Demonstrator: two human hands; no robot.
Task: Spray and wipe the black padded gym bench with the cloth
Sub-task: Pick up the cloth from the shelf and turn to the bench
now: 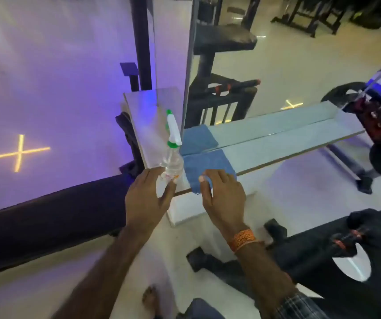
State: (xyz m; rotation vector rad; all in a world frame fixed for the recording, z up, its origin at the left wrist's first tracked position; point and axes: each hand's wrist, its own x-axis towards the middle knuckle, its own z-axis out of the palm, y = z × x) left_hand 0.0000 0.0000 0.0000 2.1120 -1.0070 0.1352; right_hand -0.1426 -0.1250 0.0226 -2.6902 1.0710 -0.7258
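The left hand (pixel 146 194) half-closes around the light, slick spray bottle (pixel 171 162) at its body, while the right hand (pixel 221 192) lies open on the soft, limp blue cloth (pixel 208 166).

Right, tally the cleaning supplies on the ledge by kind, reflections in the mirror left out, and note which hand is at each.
Spray bottle, clear with a green and white nozzle: 1, left hand closing around it.
Blue cloth: 1, right hand resting on its near edge.
Total: 2
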